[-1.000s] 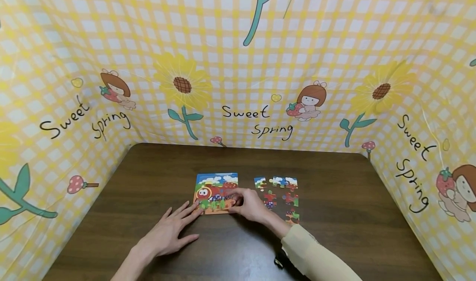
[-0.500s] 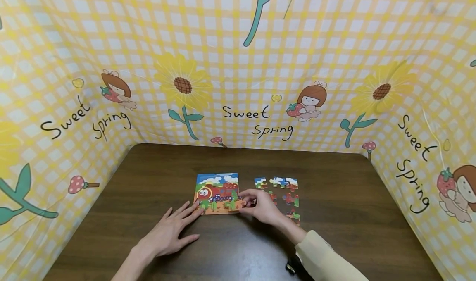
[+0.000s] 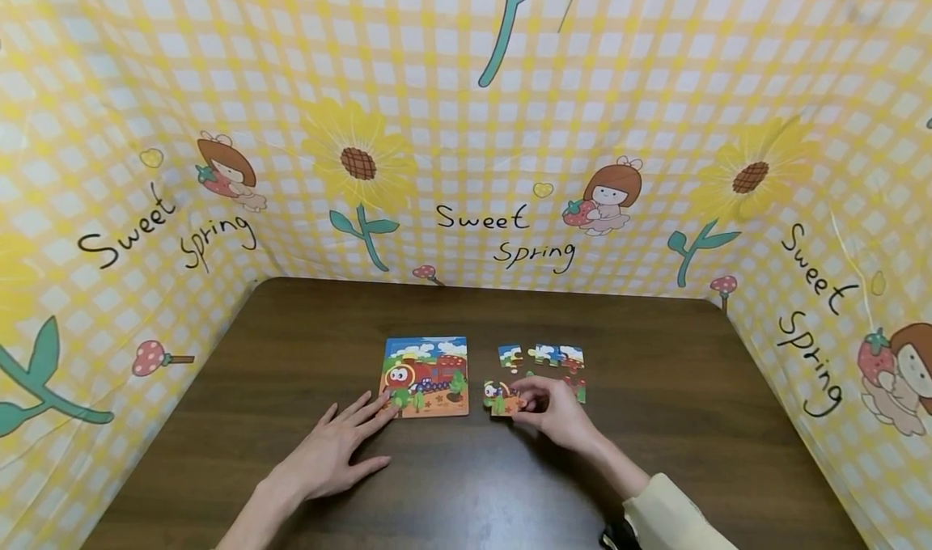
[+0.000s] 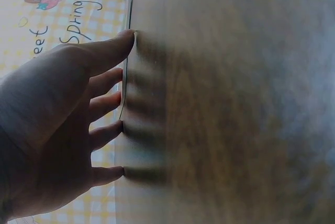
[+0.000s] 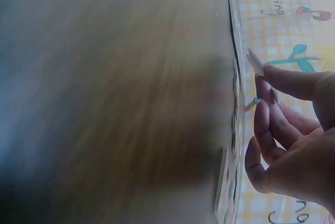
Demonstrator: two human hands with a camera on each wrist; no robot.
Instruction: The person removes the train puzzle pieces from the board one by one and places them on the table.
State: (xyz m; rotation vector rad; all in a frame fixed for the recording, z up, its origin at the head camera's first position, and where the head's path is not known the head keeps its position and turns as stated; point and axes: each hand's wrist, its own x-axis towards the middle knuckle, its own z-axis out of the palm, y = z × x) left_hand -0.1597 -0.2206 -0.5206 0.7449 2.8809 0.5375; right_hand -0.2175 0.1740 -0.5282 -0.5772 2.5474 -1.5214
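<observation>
My left hand (image 3: 336, 450) lies spread on the table, its fingertips at the lower left corner of a square picture card (image 3: 425, 376) showing a red train with a face. In the left wrist view the fingers (image 4: 107, 130) are straight, tips down on the tabletop. To the right of the card, my right hand (image 3: 562, 411) pinches a jigsaw puzzle piece (image 3: 504, 405) with cactus and orange ground. The right wrist view shows this piece (image 5: 256, 63) edge-on and tilted between thumb and fingers, low over the table. The hand hides some pieces behind it.
Further jigsaw pieces (image 3: 557, 356) lie in a loose layout right of the card, with a corner piece (image 3: 510, 356) apart from them. The brown wooden table (image 3: 437, 485) is enclosed by a yellow checked cloth (image 3: 466, 145) at the back and sides.
My right hand has moved right, from over the picture card to beside it, bringing the pinched puzzle piece along and uncovering the card's right side. The left hand has stayed in place.
</observation>
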